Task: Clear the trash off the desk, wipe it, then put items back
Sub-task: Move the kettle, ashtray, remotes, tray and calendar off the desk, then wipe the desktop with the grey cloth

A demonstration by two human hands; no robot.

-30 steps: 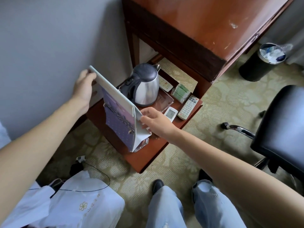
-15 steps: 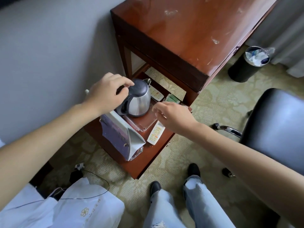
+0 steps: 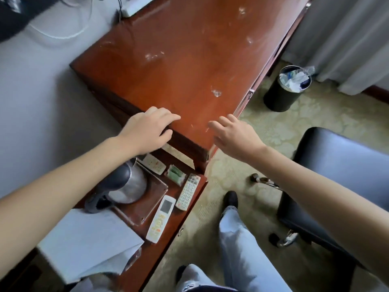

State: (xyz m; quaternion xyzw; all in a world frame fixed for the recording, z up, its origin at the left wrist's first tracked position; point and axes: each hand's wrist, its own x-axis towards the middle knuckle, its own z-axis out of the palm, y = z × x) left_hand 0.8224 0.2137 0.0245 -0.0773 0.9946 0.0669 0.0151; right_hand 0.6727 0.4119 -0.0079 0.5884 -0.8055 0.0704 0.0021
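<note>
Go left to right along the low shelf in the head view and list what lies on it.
In order: white folded card → kettle → white remote with a screen → keypad remote.

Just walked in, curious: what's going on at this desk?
A person stands at a wooden desk, holding nothing. The left hand lies on its near edge, the right hand is open by the corner. White smudges mark the top. A kettle and remotes sit on the low shelf below; the bin holds trash.
</note>
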